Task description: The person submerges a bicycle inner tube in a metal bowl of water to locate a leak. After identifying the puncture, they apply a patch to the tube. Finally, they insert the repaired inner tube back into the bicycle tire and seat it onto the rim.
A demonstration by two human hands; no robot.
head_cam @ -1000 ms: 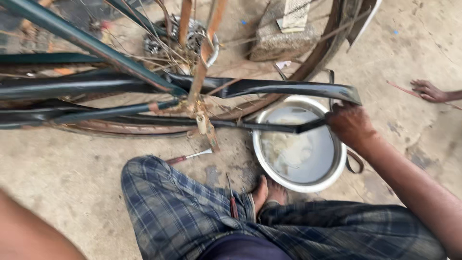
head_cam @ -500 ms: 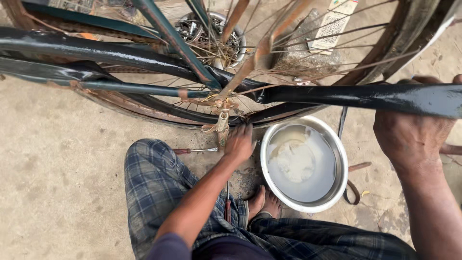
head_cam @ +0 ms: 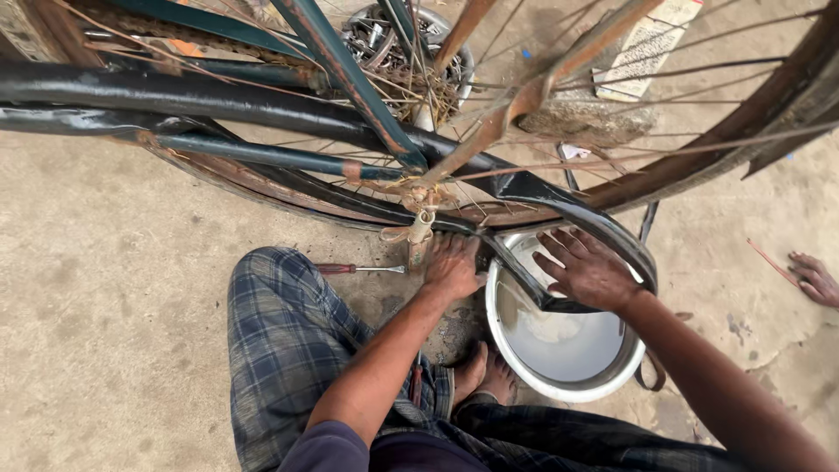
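The bike wheel (head_cam: 262,179) fills the top of my view, rusty rim and spokes above the concrete floor (head_cam: 105,288). A black inner tube (head_cam: 542,197) hangs out of it and loops down into the steel bowl (head_cam: 524,358) of water by my feet.

My left hand (head_cam: 450,267) is closed on the tube where it leaves the rim, just below the frame end (head_cam: 419,229), knuckles up. My right hand (head_cam: 585,269) lies flat and spread over the tube at the bowl's far edge, fingers wide, pressing rather than gripping.

To do this well, I judge the left hand should pin the tube steady while the right pushes one short stretch fully under the water, palm flat so the rubber does not twist. I should keep the loop from kinking against the bowl's rim, and keep my fingers off the patch of water I need to watch.

A red-handled screwdriver (head_cam: 354,269) lies on the floor beside my knee. Another person's hand (head_cam: 814,278) rests on the ground far right.
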